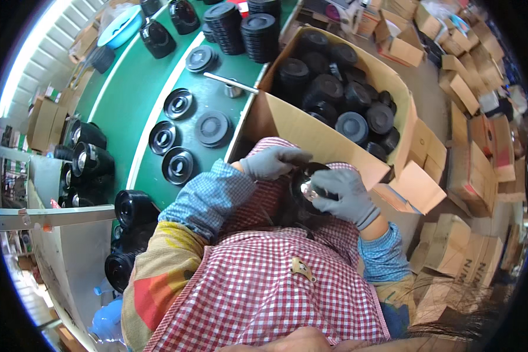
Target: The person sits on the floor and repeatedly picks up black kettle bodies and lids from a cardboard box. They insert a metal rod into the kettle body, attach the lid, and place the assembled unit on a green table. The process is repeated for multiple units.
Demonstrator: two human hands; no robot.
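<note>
In my lap sits a glossy black round vessel [300,186] with a bright, shiny middle; its exact kind is not clear. My right hand [347,196], in a grey glove, grips its right side, fingers bent over the shiny part. Close to the vessel's upper left edge is my left hand [276,162], also gloved, its fingers stretched out toward the rim. Whether those fingertips touch it I cannot tell. Left of my lap, black ring-shaped lids [178,165] and a ribbed black disc [213,128] lie on the green table [120,94].
An open cardboard box [402,97] full of black round parts stands right of the table. A metal tool with a bar handle [233,88] is at the table edge. Stacked black discs [259,35] stand farther off. Black pots [92,161] sit at left; cartons [472,170] fill the right.
</note>
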